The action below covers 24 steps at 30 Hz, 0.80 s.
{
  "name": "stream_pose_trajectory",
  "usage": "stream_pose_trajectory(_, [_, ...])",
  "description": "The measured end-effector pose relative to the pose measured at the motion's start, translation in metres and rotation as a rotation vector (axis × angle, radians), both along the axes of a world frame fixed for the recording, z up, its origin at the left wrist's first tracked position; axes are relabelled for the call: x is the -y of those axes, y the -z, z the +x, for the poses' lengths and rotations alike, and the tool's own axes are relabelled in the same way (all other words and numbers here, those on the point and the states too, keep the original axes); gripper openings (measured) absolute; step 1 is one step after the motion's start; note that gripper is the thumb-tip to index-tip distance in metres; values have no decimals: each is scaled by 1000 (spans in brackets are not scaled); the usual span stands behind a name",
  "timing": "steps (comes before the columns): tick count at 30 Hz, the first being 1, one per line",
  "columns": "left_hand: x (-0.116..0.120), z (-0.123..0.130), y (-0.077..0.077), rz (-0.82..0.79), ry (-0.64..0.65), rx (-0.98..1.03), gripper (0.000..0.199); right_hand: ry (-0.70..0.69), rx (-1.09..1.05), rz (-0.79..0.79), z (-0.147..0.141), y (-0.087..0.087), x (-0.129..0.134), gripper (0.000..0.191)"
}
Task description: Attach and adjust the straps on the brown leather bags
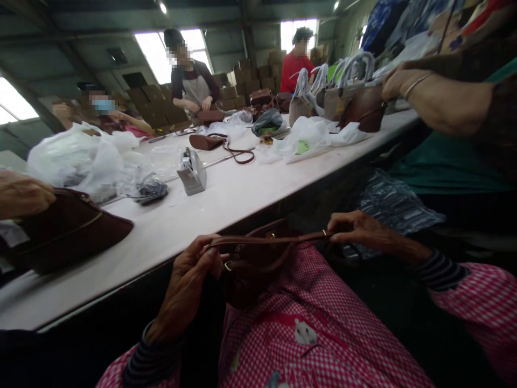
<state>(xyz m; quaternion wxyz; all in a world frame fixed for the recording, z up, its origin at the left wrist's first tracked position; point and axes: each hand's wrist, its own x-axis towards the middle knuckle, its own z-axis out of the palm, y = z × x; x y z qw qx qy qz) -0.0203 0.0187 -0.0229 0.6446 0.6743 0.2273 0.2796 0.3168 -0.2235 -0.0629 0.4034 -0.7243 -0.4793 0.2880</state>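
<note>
Two sets of fingers (207, 261) (342, 235) pinch the brown strap (252, 240), stretched between them.

You see a dim room, lit by glaring white rectangular windows (152, 59) behind the pale, long, flat-topped table (242, 196). The dark brown, leather-like handbag (255, 264) on your lap sinks into shadow; wide-angle distortion stretches your softly blurred picture edges.

one bare left hand (184, 277), one bare right hand (357, 231), one dark brown leather handbag (247, 283) on the lap, one grey tape dispenser (192, 173), three people (194, 82) across the long white worktop (238, 191), two lit ceiling lamps (163, 8); farther brown bags (205, 142) overlap too much to count.
</note>
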Motion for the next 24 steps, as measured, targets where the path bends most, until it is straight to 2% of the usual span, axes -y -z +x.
stream_pose_trajectory(3, [6,13,-5,-90,-44,42,29,77,-41,14,2,-16,-11,27])
stream_pose_trajectory(7, [17,33,-8,-240,-13,100,32,99,-223,89,-16,-22,-35,31])
stream_pose_trajectory(10, [21,45,-10,-248,-1,119,32,-55,-200,135,-41,-29,-57,44])
stream_pose_trajectory(12, [21,50,-12,-215,-5,121,31,-195,-28,142,-58,-35,-72,49])
stream_pose_trajectory(14, [20,54,-15,-194,-7,120,32,-309,182,140,-73,-40,-86,43])
stream_pose_trajectory(17, [18,55,-19,-200,19,120,32,-408,393,113,-90,-42,-104,44])
stream_pose_trajectory(19, [17,55,-21,-212,44,117,33,-404,408,70,-94,-44,-114,48])
stream_pose_trajectory(22, [15,52,-20,-252,56,115,33,-397,249,66,-89,-47,-126,46])
stream_pose_trajectory(24, [14,51,-20,-272,53,109,32,-460,178,73,-82,-49,-133,39])
